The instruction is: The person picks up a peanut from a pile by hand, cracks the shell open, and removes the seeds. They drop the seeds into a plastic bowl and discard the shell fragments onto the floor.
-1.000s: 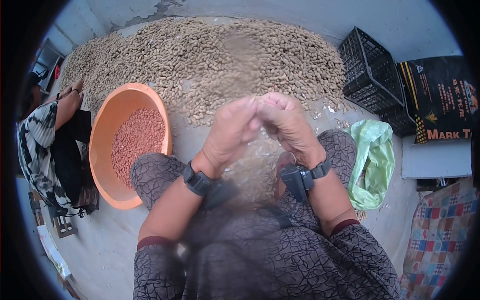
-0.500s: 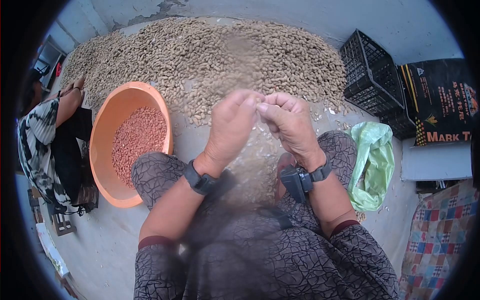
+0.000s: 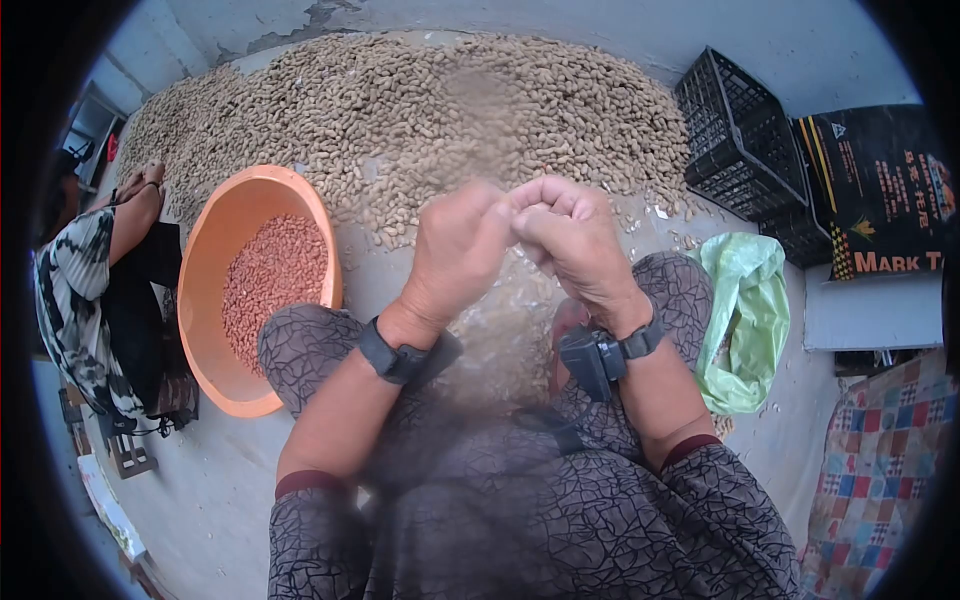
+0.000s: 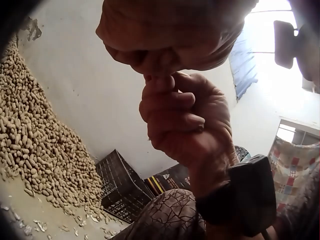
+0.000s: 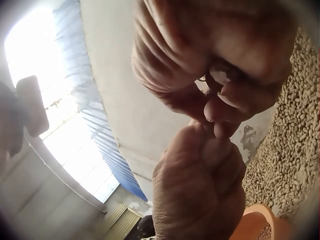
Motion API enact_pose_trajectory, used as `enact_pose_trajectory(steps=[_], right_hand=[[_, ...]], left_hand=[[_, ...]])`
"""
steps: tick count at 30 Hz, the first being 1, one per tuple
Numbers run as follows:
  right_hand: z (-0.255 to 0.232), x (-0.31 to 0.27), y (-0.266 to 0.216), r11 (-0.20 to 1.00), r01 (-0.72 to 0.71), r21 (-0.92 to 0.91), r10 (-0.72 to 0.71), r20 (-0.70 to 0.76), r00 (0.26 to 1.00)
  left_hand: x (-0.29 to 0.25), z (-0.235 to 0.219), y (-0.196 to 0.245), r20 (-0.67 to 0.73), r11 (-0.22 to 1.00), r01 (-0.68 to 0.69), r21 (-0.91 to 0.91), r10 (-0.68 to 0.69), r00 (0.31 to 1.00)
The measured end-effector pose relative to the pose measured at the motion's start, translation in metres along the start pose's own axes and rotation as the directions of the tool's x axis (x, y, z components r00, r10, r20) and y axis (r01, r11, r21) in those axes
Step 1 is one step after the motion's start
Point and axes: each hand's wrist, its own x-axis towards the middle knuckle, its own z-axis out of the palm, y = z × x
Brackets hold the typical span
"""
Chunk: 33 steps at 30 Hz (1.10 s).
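Note:
Both hands meet at the fingertips above the lap. In the head view the left hand (image 3: 452, 255) and right hand (image 3: 583, 248) have curled fingers, pinching a small peanut between them that the fingers mostly hide. The right wrist view shows a pale bit (image 5: 205, 90) among the fingers of the right hand (image 5: 215, 45), with the left hand (image 5: 197, 185) touching from below. Seen from the left wrist, the left hand (image 4: 170, 32) is above the right hand (image 4: 190, 122). Beyond them spreads a heap of unshelled peanuts (image 3: 400, 120); loose shells (image 3: 500, 325) lie below the hands.
An orange basin (image 3: 205, 320) holding reddish kernels (image 3: 275, 280) stands at the left, beside another seated person (image 3: 85, 260). At the right are a green plastic bag (image 3: 745, 320), black crates (image 3: 735, 140), a black printed sack (image 3: 880, 190) and a checked cloth (image 3: 880, 460).
The hands stay together with small finger movements; the pale peanut seen between the fingertips half a second ago is now mostly hidden. The head view has shifted slightly.

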Motion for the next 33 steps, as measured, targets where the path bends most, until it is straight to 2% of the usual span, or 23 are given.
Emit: enact_pose_trajectory(steps=[2, 6, 8, 12, 14, 15, 17, 21, 23, 27, 29, 33], right_hand=[[0.003, 0.001, 0.007, 0.997, -0.011, 0.073, 0.012, -0.009, 1.0], [0.006, 0.0, 0.013, 0.986, -0.022, 0.168, 0.031, -0.052, 0.998], [0.007, 0.0, 0.014, 0.978, -0.011, 0.206, 0.023, -0.059, 0.998], [0.009, 0.0, 0.018, 0.976, -0.021, 0.218, 0.04, -0.081, 0.996], [0.011, -0.001, 0.016, 0.977, -0.02, 0.213, 0.041, -0.094, 0.995], [0.011, 0.0, 0.017, 0.976, -0.02, 0.215, 0.041, -0.096, 0.995], [0.011, 0.001, 0.019, 0.917, -0.071, 0.392, 0.104, -0.063, 0.993], [0.006, -0.002, 0.009, 0.92, -0.163, 0.357, 0.168, 0.017, 0.986], [0.005, -0.001, 0.007, 0.943, -0.181, 0.279, 0.175, 0.049, 0.983], [0.004, 0.002, 0.01, 0.919, -0.214, 0.332, 0.215, 0.035, 0.976], [0.003, 0.004, 0.017, 0.878, -0.237, 0.416, 0.247, 0.031, 0.969], [0.001, 0.003, 0.019, 0.889, -0.256, 0.38, 0.249, 0.069, 0.966]], left_hand=[[-0.001, 0.003, 0.0, -0.027, 0.991, 0.011, 0.134, -0.008, 1.0], [-0.004, 0.009, -0.003, -0.068, 0.984, -0.027, 0.174, 0.039, 0.997], [-0.005, 0.011, -0.004, -0.09, 0.966, -0.068, 0.251, 0.093, 0.992], [-0.007, 0.015, -0.009, -0.12, 0.954, -0.05, 0.295, 0.089, 0.989], [-0.008, 0.016, -0.009, -0.112, 0.901, -0.13, 0.414, 0.192, 0.975], [-0.008, 0.016, -0.01, -0.109, 0.901, -0.131, 0.414, 0.191, 0.975], [-0.006, 0.014, -0.012, -0.115, 0.904, -0.182, 0.387, 0.244, 0.963], [-0.006, 0.011, -0.013, -0.092, 0.915, -0.191, 0.354, 0.238, 0.967], [-0.005, 0.013, -0.014, -0.078, 0.885, -0.274, 0.376, 0.325, 0.943], [-0.009, 0.017, -0.017, -0.07, 0.845, -0.263, 0.466, 0.332, 0.941], [-0.01, 0.02, -0.017, -0.086, 0.838, -0.235, 0.492, 0.316, 0.945], [-0.011, 0.022, -0.016, -0.097, 0.83, -0.214, 0.514, 0.304, 0.948]])
